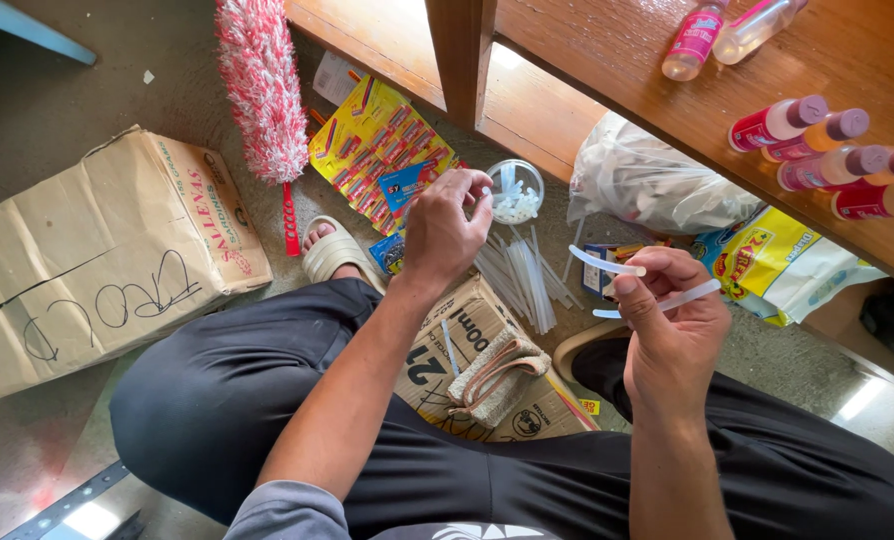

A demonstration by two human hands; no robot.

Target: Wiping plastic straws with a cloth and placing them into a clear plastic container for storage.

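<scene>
My left hand (445,228) reaches forward over a small clear cup (516,190) of white plastic pieces, its fingertips pinched at the cup's rim; whether a piece is between them I cannot tell. My right hand (667,320) is raised nearer to me and holds two thin translucent white strips (657,285) between thumb and fingers. On the floor between the hands lies a loose bundle of similar strips (522,280). I sit with black-trousered legs apart.
A flattened cardboard box (487,370) with a folded cloth (497,370) lies between my legs. Another carton (97,260), a pink duster (262,85), yellow packets (377,140), a plastic bag (647,180) and small bottles (827,150) on a wooden shelf surround me.
</scene>
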